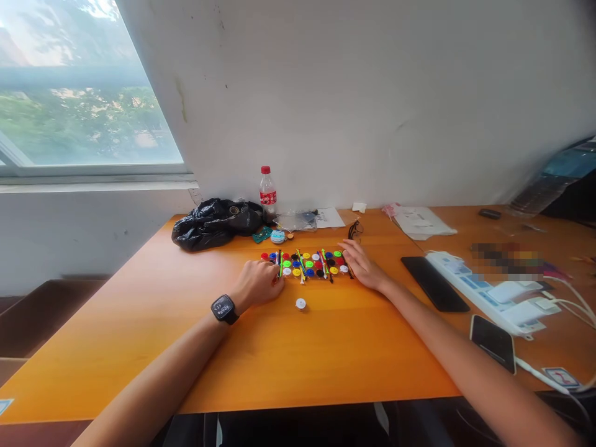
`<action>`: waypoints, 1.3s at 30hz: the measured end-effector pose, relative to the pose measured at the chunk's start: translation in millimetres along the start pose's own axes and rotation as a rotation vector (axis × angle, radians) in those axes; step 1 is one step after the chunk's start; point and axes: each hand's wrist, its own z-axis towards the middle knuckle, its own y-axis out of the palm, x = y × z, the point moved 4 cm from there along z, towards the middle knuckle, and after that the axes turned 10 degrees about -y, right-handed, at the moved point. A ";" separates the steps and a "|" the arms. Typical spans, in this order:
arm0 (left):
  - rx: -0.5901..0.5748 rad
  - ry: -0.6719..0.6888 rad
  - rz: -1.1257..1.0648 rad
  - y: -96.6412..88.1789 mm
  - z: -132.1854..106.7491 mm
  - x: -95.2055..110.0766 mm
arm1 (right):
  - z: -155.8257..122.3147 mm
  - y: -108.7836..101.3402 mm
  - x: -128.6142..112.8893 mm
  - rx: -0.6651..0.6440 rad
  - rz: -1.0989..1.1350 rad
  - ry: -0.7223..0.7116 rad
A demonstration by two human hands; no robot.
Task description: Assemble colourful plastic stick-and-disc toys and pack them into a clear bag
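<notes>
Small round pieces point(310, 264) in red, blue, green, yellow, white and black lie in rows across the table. Thin coloured sticks point(322, 263) with shaped ends stand out among them in groups. At the left end of the rows is my left hand point(261, 279), its fingers curled down; whatever they hold is hidden. My right hand point(364, 266) rests at the right end, fingers stretched out along the last pieces and a dark stick. A single white round piece point(300, 303) lies apart, nearer to me. A black watch point(224, 308) is on my left wrist.
Behind the pieces are a black plastic bag point(214, 225), a red-capped bottle point(267, 191), a green circuit board point(262, 234) and glasses point(356, 231). To the right lie a black slab point(434, 283), a white power strip point(479, 292) with cables and a phone point(492, 343).
</notes>
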 end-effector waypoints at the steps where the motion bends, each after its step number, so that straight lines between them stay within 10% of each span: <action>1: -0.002 0.002 0.005 0.5 0.0 0.1 | 0.3 -0.1 -1.0 -0.003 0.001 -0.007; 24: 0.157 -0.139 -0.092 -11.9 -1.2 0.8 | 3.0 -5.8 -7.2 0.046 -0.028 -0.032; 30: 0.233 0.121 -0.210 -24.4 -9.8 17.4 | -4.5 -7.8 -50.2 0.166 -0.244 -0.251; 34: 0.157 0.335 -0.277 -19.7 -18.1 36.0 | -7.8 20.8 -89.4 -0.044 -0.359 -0.434; 39: 0.207 0.323 -0.440 -24.7 -19.9 37.5 | -1.5 34.3 -128.3 0.007 -0.410 -0.680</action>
